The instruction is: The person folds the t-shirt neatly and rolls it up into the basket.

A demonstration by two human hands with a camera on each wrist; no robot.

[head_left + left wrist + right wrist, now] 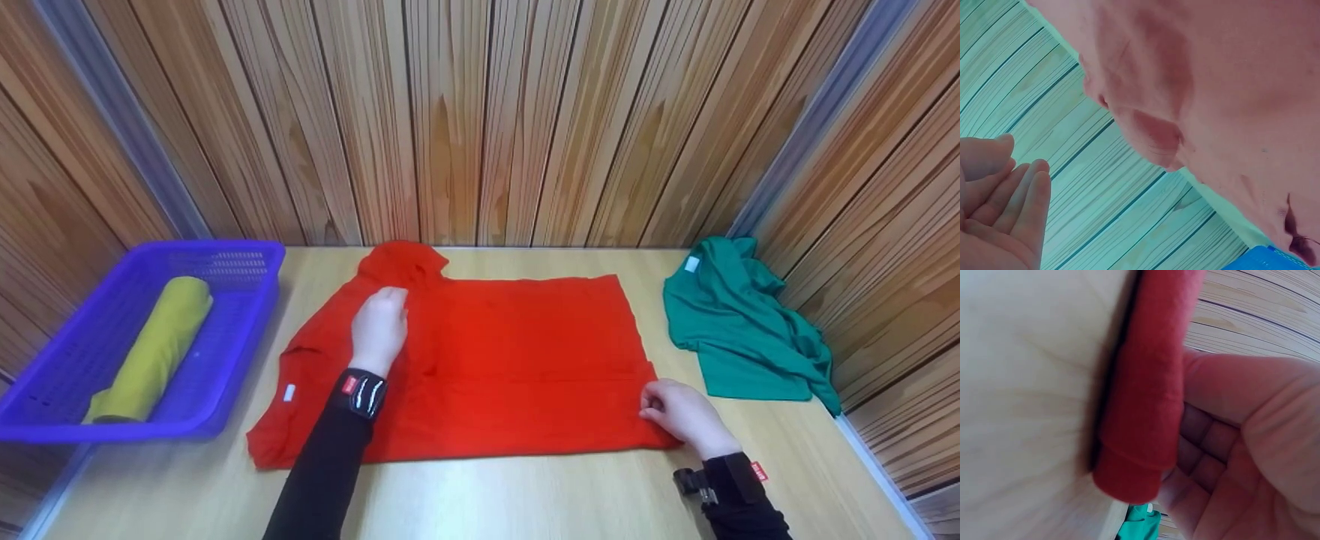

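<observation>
A red shirt (525, 330) lies spread on the table, its right part squared off with a fold line and its left part sloping out, with a small white label. My left hand (379, 330) is above the shirt's left part, fingers loosely bent; in the left wrist view the left hand (1005, 208) has nothing between thumb and fingers. At the shirt's right edge, the curled fingers of my right hand (686, 416) pinch the cloth. In the right wrist view, the layered red edge (1145, 399) hides the tips of the right hand (1241, 439).
A purple basket (247, 352) on the left holds a rolled yellow cloth (161, 345). At the right lies a crumpled green garment (739, 322) with a white label. Wood-panelled walls (480, 120) enclose the table's back and sides.
</observation>
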